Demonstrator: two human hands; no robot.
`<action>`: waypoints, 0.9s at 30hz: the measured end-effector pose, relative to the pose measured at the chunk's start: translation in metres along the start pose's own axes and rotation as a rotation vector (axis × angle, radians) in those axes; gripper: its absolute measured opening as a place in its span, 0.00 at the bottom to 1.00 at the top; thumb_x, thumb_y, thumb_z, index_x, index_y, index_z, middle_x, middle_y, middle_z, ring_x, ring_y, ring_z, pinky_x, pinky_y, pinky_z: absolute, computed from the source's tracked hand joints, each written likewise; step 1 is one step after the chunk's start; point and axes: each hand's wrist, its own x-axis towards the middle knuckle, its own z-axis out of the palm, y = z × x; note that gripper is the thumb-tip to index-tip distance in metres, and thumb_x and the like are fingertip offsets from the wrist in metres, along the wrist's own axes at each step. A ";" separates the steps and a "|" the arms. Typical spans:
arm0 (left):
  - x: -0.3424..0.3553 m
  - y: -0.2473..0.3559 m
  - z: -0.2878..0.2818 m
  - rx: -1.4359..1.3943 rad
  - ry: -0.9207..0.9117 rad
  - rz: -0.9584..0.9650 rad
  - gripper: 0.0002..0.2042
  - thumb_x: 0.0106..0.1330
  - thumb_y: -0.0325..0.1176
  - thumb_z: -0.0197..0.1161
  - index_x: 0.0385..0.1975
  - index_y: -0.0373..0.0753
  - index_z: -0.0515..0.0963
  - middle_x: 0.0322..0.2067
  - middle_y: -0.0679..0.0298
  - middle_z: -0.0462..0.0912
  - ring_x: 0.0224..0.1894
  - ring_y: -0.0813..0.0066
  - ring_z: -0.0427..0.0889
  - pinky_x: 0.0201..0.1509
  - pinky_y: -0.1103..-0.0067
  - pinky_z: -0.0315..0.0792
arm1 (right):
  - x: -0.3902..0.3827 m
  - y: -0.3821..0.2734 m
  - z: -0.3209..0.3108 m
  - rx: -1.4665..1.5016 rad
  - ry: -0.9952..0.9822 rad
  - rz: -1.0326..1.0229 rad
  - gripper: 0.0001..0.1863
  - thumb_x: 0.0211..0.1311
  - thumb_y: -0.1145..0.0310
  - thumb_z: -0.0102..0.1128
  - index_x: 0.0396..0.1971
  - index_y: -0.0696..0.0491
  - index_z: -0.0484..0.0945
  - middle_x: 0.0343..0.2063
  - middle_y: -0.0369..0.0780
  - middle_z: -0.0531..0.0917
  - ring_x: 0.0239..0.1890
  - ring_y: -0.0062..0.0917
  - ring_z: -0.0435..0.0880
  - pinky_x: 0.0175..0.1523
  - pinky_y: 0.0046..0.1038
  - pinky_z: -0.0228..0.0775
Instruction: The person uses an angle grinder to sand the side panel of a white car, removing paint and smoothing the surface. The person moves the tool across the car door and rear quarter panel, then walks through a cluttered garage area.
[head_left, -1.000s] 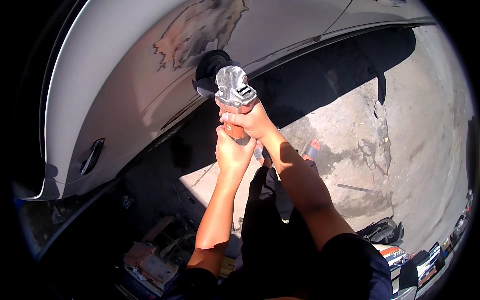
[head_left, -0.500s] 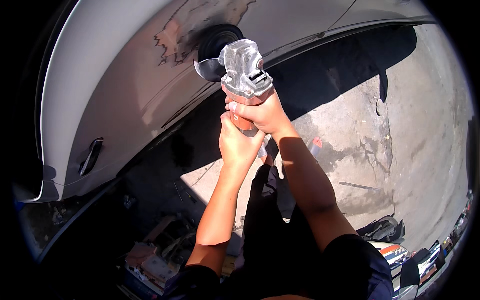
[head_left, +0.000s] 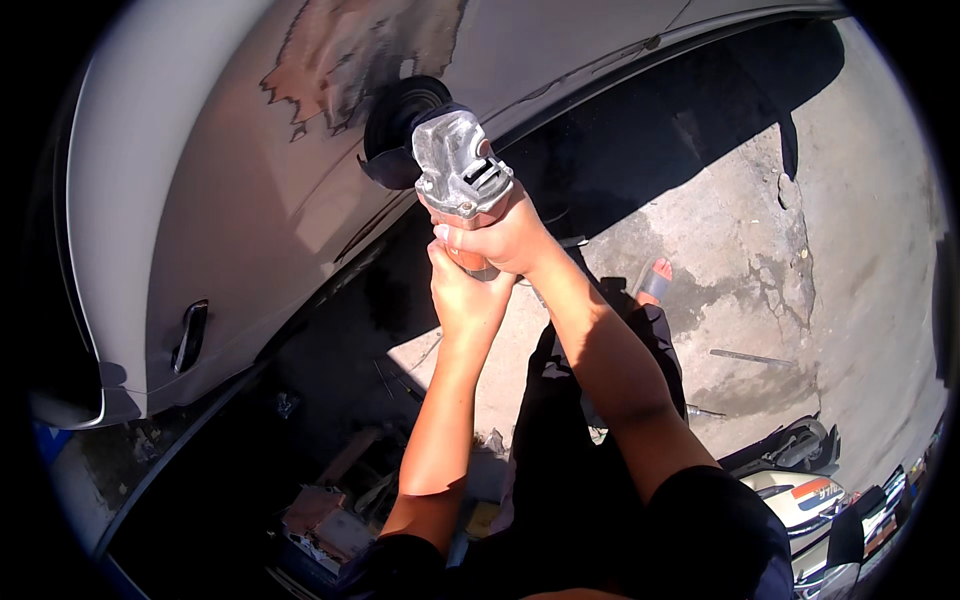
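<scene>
Both my hands are closed on an angle grinder with a silver metal head (head_left: 450,150) and orange body. My right hand (head_left: 510,235) grips it just behind the head, thumb across the body; my left hand (head_left: 462,290) wraps the rear, below it. A black disc (head_left: 385,122) with a guard is at the light-coloured car door panel (head_left: 230,150), beside a ragged brownish sanded patch (head_left: 350,50); the head partly hides the disc, so contact is unclear.
A door handle (head_left: 188,335) is at the panel's lower left. My sandalled foot (head_left: 655,280) stands on cracked concrete (head_left: 850,260). A metal strip (head_left: 750,357) lies at right; assorted scrap pieces (head_left: 330,510) are below left, and striped white bodywork (head_left: 800,495) is at lower right.
The grinder, held in both hands, moved up toward the patch, then back down and left. The whole view has shifted slightly, showing the car further left.
</scene>
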 end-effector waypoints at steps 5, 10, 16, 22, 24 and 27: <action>-0.004 -0.011 -0.003 0.011 -0.011 0.041 0.46 0.50 0.42 0.83 0.65 0.29 0.62 0.55 0.42 0.82 0.58 0.47 0.84 0.61 0.66 0.77 | -0.003 0.006 0.003 0.060 -0.027 0.001 0.26 0.51 0.78 0.73 0.53 0.59 0.81 0.42 0.38 0.87 0.42 0.19 0.85 0.52 0.26 0.79; 0.006 0.000 -0.002 0.012 -0.004 0.072 0.47 0.51 0.41 0.83 0.66 0.29 0.61 0.55 0.42 0.82 0.58 0.49 0.84 0.61 0.66 0.78 | 0.004 -0.012 0.002 0.010 -0.025 -0.080 0.24 0.50 0.76 0.75 0.51 0.59 0.83 0.43 0.37 0.87 0.44 0.19 0.85 0.54 0.26 0.77; -0.040 -0.040 0.054 -0.090 -0.152 0.070 0.44 0.51 0.42 0.83 0.63 0.29 0.63 0.51 0.43 0.83 0.55 0.47 0.85 0.58 0.66 0.78 | -0.065 0.006 -0.037 -0.089 0.204 0.135 0.19 0.50 0.75 0.74 0.45 0.58 0.83 0.39 0.36 0.88 0.41 0.20 0.86 0.51 0.27 0.78; -0.085 -0.047 0.148 -0.156 -0.298 0.151 0.33 0.48 0.40 0.82 0.52 0.34 0.73 0.47 0.50 0.85 0.48 0.51 0.87 0.53 0.64 0.79 | -0.149 0.019 -0.144 -0.066 0.370 0.076 0.25 0.53 0.78 0.71 0.54 0.61 0.79 0.43 0.43 0.85 0.46 0.30 0.85 0.55 0.33 0.78; -0.093 -0.055 0.177 -0.225 -0.210 0.226 0.32 0.47 0.39 0.81 0.53 0.36 0.75 0.47 0.51 0.85 0.47 0.51 0.87 0.54 0.65 0.79 | -0.162 0.020 -0.164 -0.029 0.498 0.100 0.26 0.53 0.78 0.71 0.54 0.62 0.79 0.43 0.44 0.84 0.45 0.31 0.85 0.56 0.33 0.77; -0.103 -0.064 0.212 -0.278 -0.172 0.237 0.32 0.47 0.38 0.80 0.54 0.37 0.77 0.45 0.53 0.86 0.48 0.52 0.87 0.55 0.67 0.79 | -0.188 0.035 -0.202 0.119 0.510 0.094 0.31 0.56 0.76 0.70 0.61 0.62 0.73 0.48 0.46 0.82 0.50 0.35 0.84 0.60 0.36 0.77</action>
